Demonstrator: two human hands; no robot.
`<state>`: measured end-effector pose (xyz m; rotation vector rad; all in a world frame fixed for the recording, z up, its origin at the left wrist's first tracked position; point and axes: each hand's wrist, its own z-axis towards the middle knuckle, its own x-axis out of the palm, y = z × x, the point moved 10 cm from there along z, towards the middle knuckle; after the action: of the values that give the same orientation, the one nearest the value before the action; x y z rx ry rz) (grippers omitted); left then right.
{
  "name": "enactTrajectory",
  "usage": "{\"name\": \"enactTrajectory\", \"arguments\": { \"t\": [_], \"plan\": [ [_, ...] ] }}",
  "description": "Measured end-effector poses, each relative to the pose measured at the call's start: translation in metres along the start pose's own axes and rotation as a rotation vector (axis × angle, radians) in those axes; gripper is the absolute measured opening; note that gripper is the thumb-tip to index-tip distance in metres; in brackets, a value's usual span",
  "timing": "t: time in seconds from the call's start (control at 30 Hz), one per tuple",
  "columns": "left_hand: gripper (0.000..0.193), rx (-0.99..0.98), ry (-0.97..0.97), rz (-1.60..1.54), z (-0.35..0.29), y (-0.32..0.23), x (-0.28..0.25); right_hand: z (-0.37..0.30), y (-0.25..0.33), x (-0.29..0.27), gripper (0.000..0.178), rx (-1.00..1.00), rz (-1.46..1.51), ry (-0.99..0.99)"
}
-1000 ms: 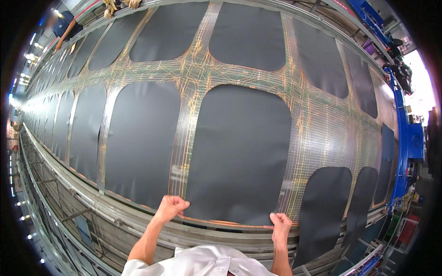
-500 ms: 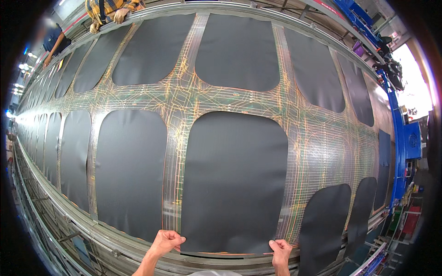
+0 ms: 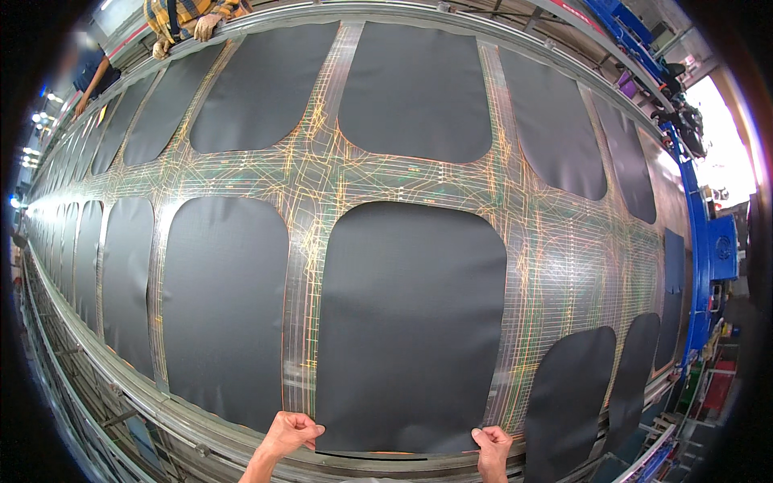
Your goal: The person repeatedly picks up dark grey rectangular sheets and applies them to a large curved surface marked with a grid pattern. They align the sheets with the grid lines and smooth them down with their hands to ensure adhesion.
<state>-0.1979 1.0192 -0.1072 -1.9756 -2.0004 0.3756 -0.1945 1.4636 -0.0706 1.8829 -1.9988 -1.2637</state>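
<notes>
In front of me a large black sheet (image 3: 412, 322) with rounded far corners lies on a long table surface (image 3: 555, 249) covered in green, orange and yellow lines. At its near left corner, my left hand (image 3: 287, 435) pinches the edge between thumb and fingers. My right hand (image 3: 492, 452) grips the near right corner the same way, thumb on top. The sheet looks mostly flat, with slight ripples by its near edge. A similar black sheet (image 3: 225, 306) lies just to the left, a strip of lined surface between them.
More black sheets (image 3: 415, 92) line the far side. To the right, two sheets (image 3: 570, 394) hang over the near edge. A metal rail (image 3: 201, 439) runs along the front. Blue machinery (image 3: 721, 249) stands at the right end. A gloved co-worker's hand (image 3: 207, 27) rests at the far edge.
The view has shifted slightly, so sheets and hands sit a little lower in the picture. Both hands keep their hold on the near corners. The far co-worker's hands have moved slightly.
</notes>
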Motion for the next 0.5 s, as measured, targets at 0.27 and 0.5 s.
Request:
{"name": "enactTrajectory", "arguments": {
  "t": [0.27,0.5],
  "plan": [
    [0.022,0.007,0.048,0.042,0.003,0.004,0.001,0.014,-0.041,-0.005,0.015,-0.011,0.251,-0.013],
    [0.022,0.000,0.041,0.055,0.002,0.001,0.001,0.013,-0.040,-0.005,0.015,-0.006,0.278,-0.026]
  ]
}}
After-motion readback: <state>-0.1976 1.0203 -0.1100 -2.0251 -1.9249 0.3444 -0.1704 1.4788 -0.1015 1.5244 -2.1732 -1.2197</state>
